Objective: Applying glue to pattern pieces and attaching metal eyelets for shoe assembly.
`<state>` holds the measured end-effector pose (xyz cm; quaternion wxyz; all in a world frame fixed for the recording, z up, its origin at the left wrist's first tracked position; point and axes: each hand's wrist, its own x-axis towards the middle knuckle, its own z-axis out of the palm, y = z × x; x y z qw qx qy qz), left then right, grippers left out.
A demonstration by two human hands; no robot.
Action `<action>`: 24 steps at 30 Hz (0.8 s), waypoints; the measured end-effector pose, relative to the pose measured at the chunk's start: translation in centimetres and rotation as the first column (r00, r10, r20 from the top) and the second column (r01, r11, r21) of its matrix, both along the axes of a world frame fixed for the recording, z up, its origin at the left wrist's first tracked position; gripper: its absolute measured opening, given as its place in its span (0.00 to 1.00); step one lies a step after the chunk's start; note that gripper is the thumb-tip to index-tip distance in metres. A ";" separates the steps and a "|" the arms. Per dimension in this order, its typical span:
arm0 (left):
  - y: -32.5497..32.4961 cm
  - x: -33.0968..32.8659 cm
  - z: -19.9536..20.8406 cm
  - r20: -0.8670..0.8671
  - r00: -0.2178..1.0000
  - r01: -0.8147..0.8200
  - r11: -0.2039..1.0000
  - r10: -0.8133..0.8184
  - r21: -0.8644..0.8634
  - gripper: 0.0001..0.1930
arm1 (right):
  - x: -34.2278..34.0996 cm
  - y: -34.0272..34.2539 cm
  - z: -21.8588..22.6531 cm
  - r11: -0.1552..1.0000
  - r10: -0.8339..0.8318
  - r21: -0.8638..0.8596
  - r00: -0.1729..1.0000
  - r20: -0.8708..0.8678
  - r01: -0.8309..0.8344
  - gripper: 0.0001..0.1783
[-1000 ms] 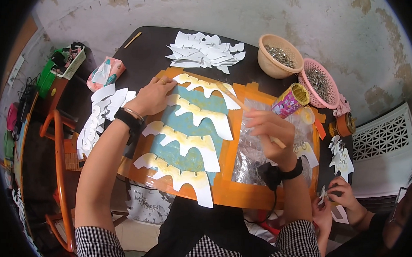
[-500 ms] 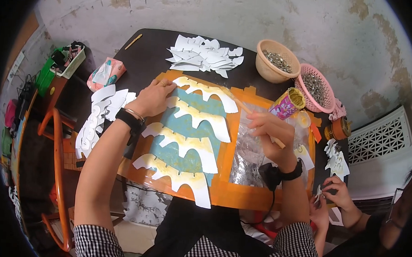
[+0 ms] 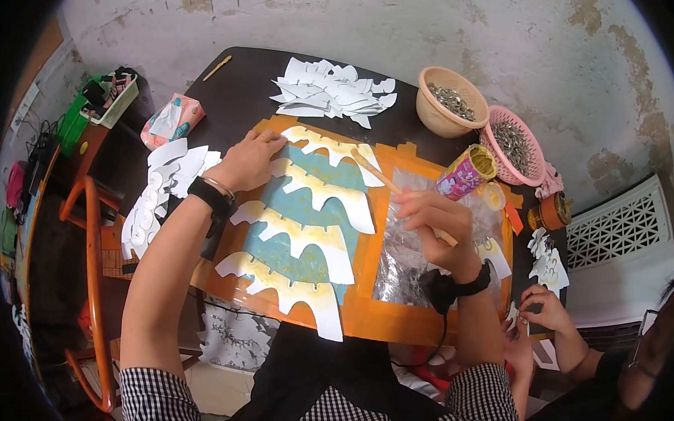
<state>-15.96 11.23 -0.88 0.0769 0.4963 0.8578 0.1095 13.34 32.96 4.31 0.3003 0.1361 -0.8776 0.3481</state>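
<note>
Four white curved cut-out pieces with scalloped edges lie in a slanting column on a blue-green board area (image 3: 316,267), their upper edges smeared with yellow paste. My left hand (image 3: 253,160) rests at the left end of the farthest cut-out (image 3: 332,145), fingers stretched and fingertips on or beside it. Between the fingers of my right hand (image 3: 440,224) is a slim wooden stick (image 3: 377,176). Its far tip touches or hovers just over the right part of that cut-out; I cannot tell which. The lower cut-outs (image 3: 291,235) are untouched by either hand.
Orange tape (image 3: 371,212) frames the board. White cut-outs (image 3: 335,90) are piled behind it, with more (image 3: 177,170) at left near a tissue pack (image 3: 173,118). Baskets of metal parts (image 3: 453,103) and a purple can (image 3: 466,172) stand right. Another person's hands (image 3: 547,308) work at lower right.
My right hand has shifted slightly down and left with the stick, whose tip has moved left along the farthest cut-out. My left hand stays in place.
</note>
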 end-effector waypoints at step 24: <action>0.0 0.0 0.3 -0.012 1.000 0.022 1.000 -0.022 -0.010 0.27 | 1.7 1.4 -0.1 0.981 -0.149 -0.117 0.988 0.038 0.153 0.11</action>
